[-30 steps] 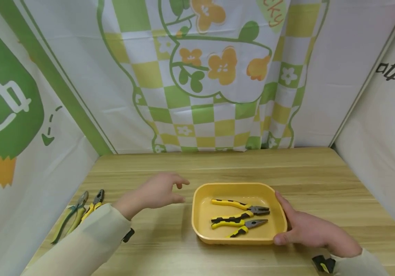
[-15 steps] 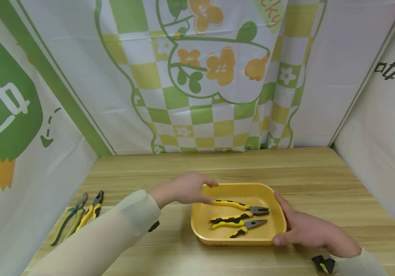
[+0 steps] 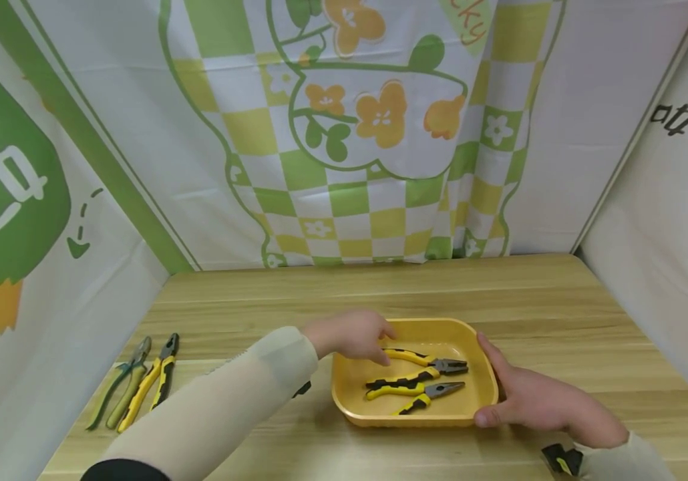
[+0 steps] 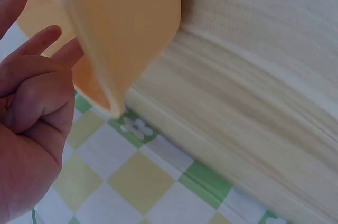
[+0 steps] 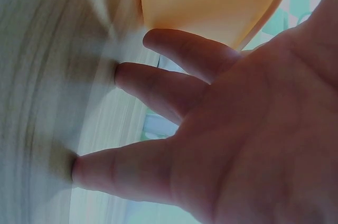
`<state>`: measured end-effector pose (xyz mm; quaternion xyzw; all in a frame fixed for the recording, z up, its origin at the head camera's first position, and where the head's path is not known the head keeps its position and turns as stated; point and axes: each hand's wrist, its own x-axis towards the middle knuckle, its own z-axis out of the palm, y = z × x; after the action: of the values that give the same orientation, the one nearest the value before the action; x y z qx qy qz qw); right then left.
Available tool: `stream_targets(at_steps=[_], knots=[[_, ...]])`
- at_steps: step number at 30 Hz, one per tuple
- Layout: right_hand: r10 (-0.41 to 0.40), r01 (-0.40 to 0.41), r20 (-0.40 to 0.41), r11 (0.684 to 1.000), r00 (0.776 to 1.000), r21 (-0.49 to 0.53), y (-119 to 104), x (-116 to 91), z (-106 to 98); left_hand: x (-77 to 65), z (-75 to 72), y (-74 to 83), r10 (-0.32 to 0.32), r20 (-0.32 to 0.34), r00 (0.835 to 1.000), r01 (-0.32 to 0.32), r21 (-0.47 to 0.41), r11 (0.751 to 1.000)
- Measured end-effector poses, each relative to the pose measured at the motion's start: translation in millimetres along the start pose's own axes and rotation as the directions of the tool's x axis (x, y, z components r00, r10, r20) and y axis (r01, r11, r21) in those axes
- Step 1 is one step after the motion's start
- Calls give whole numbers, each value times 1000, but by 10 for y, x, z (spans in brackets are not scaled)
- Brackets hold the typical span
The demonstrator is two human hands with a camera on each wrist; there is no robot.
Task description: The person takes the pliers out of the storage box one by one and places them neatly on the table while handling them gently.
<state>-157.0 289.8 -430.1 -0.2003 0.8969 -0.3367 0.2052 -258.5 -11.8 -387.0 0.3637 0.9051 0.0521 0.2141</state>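
A shallow yellow plastic box [image 3: 356, 411] holds two yellow-and-black-handled pliers: combination pliers [image 3: 452, 366] toward the back and long-nose pliers [image 3: 440, 390] nearer the front. My left hand [image 3: 356, 335] reaches over the box's left rim, thumb and forefinger apart beside the combination pliers' upper handle. The left wrist view shows this hand [image 4: 34, 123] by the box wall [image 4: 127, 18], some fingers bent inward. At the right end, my right hand [image 3: 536, 401] holds the box, thumb at the front corner and forefinger along the side. Its other fingers [image 5: 153, 84] extend down to the tabletop in the right wrist view.
On the wooden table [image 3: 248, 294] at the left lie green-handled pliers [image 3: 127, 384] and another yellow-and-black pair of pliers [image 3: 154, 381], side by side. A checked cloth [image 3: 350, 200] hangs behind the table's back edge. White printed panels [image 3: 121, 280] flank both sides.
My left hand has moved right from beside the box to over its left rim, near the combination pliers' handle. The right hand has stayed at the box's right end.
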Motion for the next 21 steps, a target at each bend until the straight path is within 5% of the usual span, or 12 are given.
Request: stream_targets(at_steps=[15,21], knots=[[-2,2,1,1000,1000,-14,-2,3,-17,185,143,124,-68,44,997,62,116,991],[-14,13,-3,1000,1000,-24,-14,-12,-21,185,151,153,-166,34,985,156,208,966]])
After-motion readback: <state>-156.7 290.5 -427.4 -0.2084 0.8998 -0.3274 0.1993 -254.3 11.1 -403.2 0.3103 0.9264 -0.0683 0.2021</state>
